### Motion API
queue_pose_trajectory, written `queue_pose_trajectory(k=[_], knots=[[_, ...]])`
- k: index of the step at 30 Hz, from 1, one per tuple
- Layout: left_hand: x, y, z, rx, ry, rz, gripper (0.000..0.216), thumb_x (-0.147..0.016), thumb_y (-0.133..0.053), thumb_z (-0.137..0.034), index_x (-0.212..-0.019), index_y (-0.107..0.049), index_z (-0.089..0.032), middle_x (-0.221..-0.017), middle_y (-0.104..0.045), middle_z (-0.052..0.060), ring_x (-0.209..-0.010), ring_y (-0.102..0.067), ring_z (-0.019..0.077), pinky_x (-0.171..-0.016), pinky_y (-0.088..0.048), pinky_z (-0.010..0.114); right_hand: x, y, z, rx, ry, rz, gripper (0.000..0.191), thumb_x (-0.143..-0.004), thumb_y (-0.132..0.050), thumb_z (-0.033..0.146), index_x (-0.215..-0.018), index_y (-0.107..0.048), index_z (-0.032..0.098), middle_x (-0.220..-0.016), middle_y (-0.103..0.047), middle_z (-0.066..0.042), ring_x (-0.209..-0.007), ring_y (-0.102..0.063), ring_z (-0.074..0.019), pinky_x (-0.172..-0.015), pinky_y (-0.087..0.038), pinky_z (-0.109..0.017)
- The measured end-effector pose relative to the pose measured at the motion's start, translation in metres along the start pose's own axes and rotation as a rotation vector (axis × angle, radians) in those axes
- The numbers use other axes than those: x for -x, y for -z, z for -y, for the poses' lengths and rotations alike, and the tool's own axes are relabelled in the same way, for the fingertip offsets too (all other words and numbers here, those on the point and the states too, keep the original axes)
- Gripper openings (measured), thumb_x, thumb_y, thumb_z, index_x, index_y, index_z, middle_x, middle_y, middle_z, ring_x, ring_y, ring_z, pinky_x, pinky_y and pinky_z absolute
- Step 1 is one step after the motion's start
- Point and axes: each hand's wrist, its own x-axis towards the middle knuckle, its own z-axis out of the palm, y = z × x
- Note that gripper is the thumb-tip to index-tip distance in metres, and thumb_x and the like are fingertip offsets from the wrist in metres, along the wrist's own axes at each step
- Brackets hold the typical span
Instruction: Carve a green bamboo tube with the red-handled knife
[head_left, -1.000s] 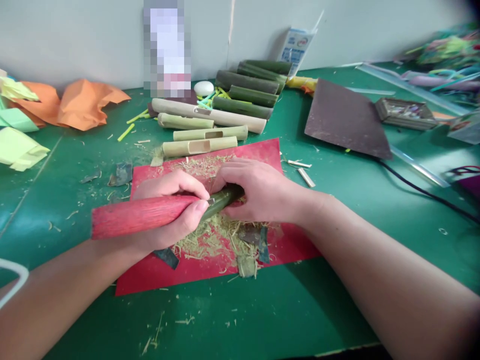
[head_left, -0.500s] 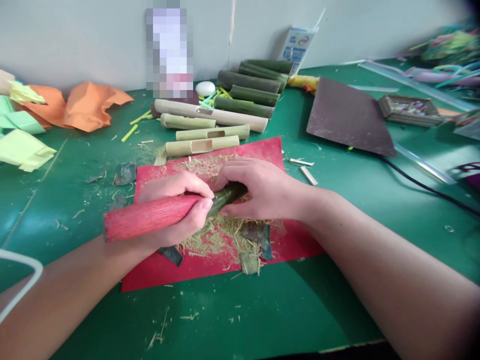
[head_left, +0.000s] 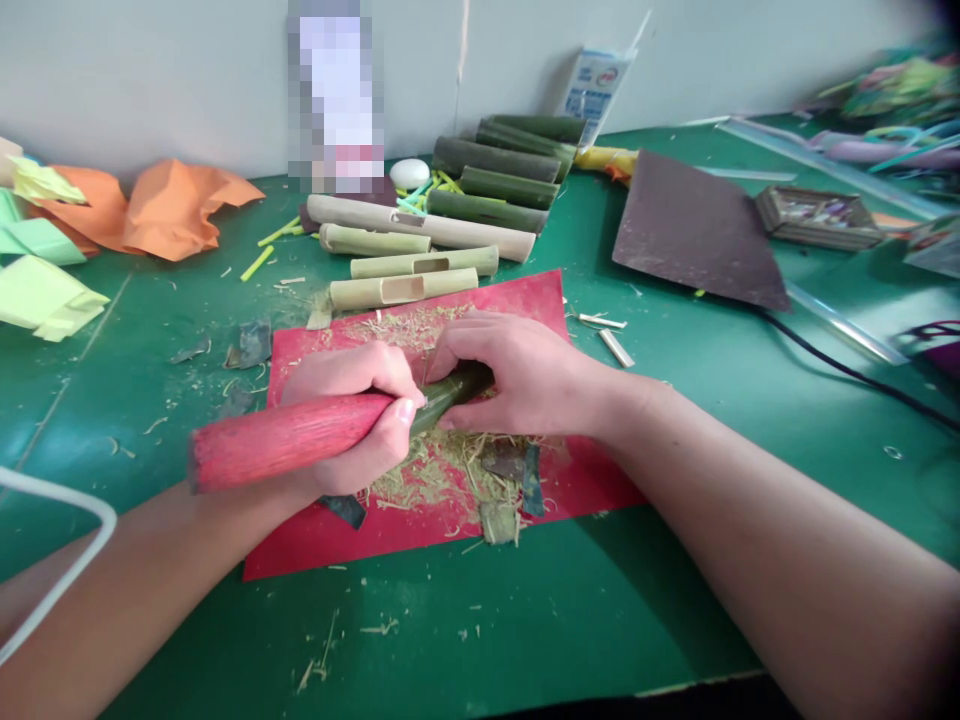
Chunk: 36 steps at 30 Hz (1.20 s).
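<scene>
A person works at a green desk (head_left: 525, 640), the left hand (head_left: 341, 375) pinching a red-handled tool (head_left: 289, 440) between thumb and fingers, its thick butt slanting back toward the left wrist. The tool's working end is nearly hidden by the fingertips, and whether it touches the bamboo cannot be told. The right hand (head_left: 525, 375) arches over a dark green bamboo tube (head_left: 442, 402), gripping it with fingers on the far side and thumb on the near side; the tube lies between the two hands, slanting from the left fingertips up into the right palm. Beneath both hands spreads a red sheet (head_left: 307, 555) strewn with pale shavings (head_left: 420, 480), with a dark strip (head_left: 532, 482) and a greenish chip (head_left: 499, 522) on the near side of the right hand. Just beyond the hands, a pale tube with a rectangular notch (head_left: 450, 285) lies nearest in a row of light-colored lengths; farther off are several dark green tubes (head_left: 487, 212) and a white rounded object (head_left: 409, 174). Beyond the right hand, off to its right, rest a brown board (head_left: 694, 235) and a small box (head_left: 814, 238) of bits. Beyond the left hand, off to its left, sits crumpled orange paper (head_left: 169, 215).
</scene>
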Motion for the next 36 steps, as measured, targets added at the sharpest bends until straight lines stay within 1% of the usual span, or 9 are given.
queue_pose_trajectory(k=[4,7,10,12,15,21,26,31,36], knots=[[0.005,0.000,0.000,0.019,0.002,-0.017,0.008,-0.080,-0.059,-0.015,-0.076,-0.061,-0.022,-0.067,-0.066,-0.001,-0.057,-0.060,0.0130,-0.052,-0.046,0.029,0.000,0.000,0.002,0.000,-0.004,0.002,0.024,-0.073,-0.075,0.024,-0.096,-0.069,0.019,-0.096,-0.070,-0.004,-0.089,-0.058,-0.0186,-0.072,-0.037,-0.029],[0.005,0.000,-0.001,-0.025,0.066,-0.038,0.007,-0.082,-0.059,-0.017,-0.080,-0.064,-0.022,-0.072,-0.069,-0.002,-0.063,-0.063,0.0133,-0.058,-0.050,0.029,0.000,-0.001,0.002,0.001,-0.015,0.008,0.025,-0.072,-0.074,0.024,-0.096,-0.069,0.018,-0.096,-0.070,-0.004,-0.087,-0.058,-0.0184,-0.071,-0.036,-0.029],[0.003,0.000,-0.003,-0.086,0.063,-0.038,0.007,-0.082,-0.060,-0.017,-0.081,-0.065,-0.021,-0.074,-0.070,-0.003,-0.067,-0.065,0.0104,-0.063,-0.051,0.025,0.000,-0.001,0.000,-0.002,-0.001,0.001,0.024,-0.072,-0.073,0.024,-0.095,-0.069,0.018,-0.095,-0.069,-0.003,-0.086,-0.057,-0.0175,-0.071,-0.036,-0.029],[0.000,0.000,-0.005,-0.137,0.037,-0.028,0.007,-0.081,-0.060,-0.016,-0.079,-0.065,-0.020,-0.073,-0.070,-0.004,-0.066,-0.065,0.0087,-0.062,-0.051,0.023,0.000,-0.002,-0.001,-0.002,0.007,-0.003,0.024,-0.072,-0.073,0.024,-0.095,-0.069,0.018,-0.095,-0.069,-0.003,-0.086,-0.057,-0.0172,-0.071,-0.035,-0.029],[-0.002,-0.001,-0.007,-0.189,0.021,-0.024,0.007,-0.080,-0.060,-0.016,-0.076,-0.064,-0.021,-0.072,-0.071,-0.004,-0.063,-0.065,0.0100,-0.060,-0.051,0.024,0.000,-0.002,-0.002,-0.003,0.009,-0.002,0.023,-0.073,-0.073,0.025,-0.094,-0.070,0.019,-0.094,-0.069,-0.003,-0.085,-0.057,-0.0170,-0.071,-0.035,-0.028],[-0.004,-0.002,-0.008,-0.042,-0.007,0.015,0.008,-0.078,-0.057,-0.015,-0.074,-0.061,-0.021,-0.068,-0.068,0.000,-0.056,-0.060,0.0132,-0.053,-0.048,0.029,0.000,-0.002,-0.002,-0.004,0.006,-0.003,0.024,-0.073,-0.074,0.025,-0.096,-0.070,0.019,-0.098,-0.071,-0.004,-0.087,-0.059,-0.0175,-0.072,-0.037,-0.029],[0.003,-0.001,-0.004,-0.039,0.013,-0.005,0.008,-0.077,-0.056,-0.019,-0.070,-0.059,-0.023,-0.061,-0.065,-0.001,-0.053,-0.058,0.0139,-0.050,-0.046,0.030,0.000,-0.002,-0.001,-0.007,0.005,-0.002,0.027,-0.072,-0.075,0.024,-0.098,-0.070,0.020,-0.099,-0.071,-0.004,-0.091,-0.060,-0.0186,-0.074,-0.039,-0.029],[0.006,0.000,-0.003,-0.067,0.048,-0.047,0.007,-0.081,-0.058,-0.019,-0.077,-0.063,-0.022,-0.069,-0.069,-0.002,-0.061,-0.064,0.0141,-0.057,-0.051,0.029,0.000,-0.003,-0.002,-0.013,0.012,-0.019,0.026,-0.071,-0.074,0.024,-0.096,-0.070,0.019,-0.099,-0.071,-0.003,-0.089,-0.060,-0.0183,-0.074,-0.039,-0.029],[0.000,-0.001,-0.008,-0.177,0.040,-0.029,0.008,-0.081,-0.059,-0.019,-0.077,-0.064,-0.022,-0.071,-0.071,-0.003,-0.062,-0.065,0.0132,-0.059,-0.053,0.027,0.000,-0.003,-0.002,-0.013,0.008,-0.017,0.024,-0.071,-0.073,0.023,-0.095,-0.070,0.020,-0.099,-0.071,-0.003,-0.087,-0.059,-0.0173,-0.073,-0.038,-0.028]])
